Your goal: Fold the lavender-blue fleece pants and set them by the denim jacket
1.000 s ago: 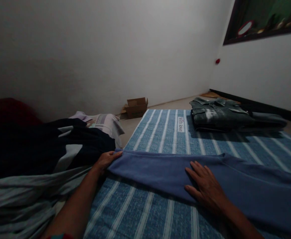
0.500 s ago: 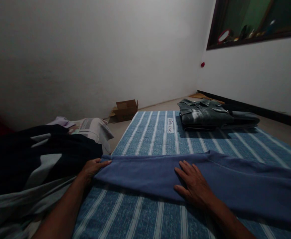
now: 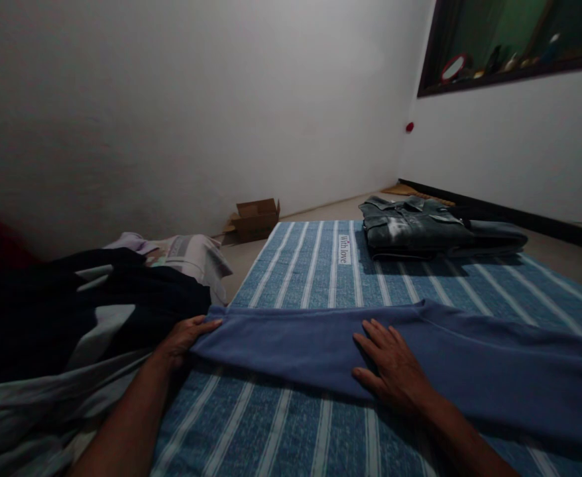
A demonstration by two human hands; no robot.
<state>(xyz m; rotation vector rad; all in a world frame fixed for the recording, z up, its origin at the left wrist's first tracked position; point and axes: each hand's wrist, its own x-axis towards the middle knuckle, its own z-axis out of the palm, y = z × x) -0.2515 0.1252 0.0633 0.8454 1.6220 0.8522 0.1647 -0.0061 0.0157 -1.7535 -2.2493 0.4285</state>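
A long blue cloth (image 3: 295, 344) lies folded across a blue-and-white striped mat (image 3: 321, 265). My left hand (image 3: 184, 338) grips the cloth's left end at the mat's edge, thumb on top. My right hand (image 3: 393, 364) lies flat on the cloth's middle, fingers spread, pressing it down. The cloth's right part runs off toward the right edge of the view.
A folded dark green jacket (image 3: 420, 228) lies at the mat's far right. A heap of dark and grey clothes (image 3: 82, 311) sits left of the mat, with a pale bundle (image 3: 191, 255) behind it. A small cardboard box (image 3: 254, 218) stands by the white wall.
Both hands stay where they were on the blue cloth. Only the view has shifted slightly, first to the right and then a little back.
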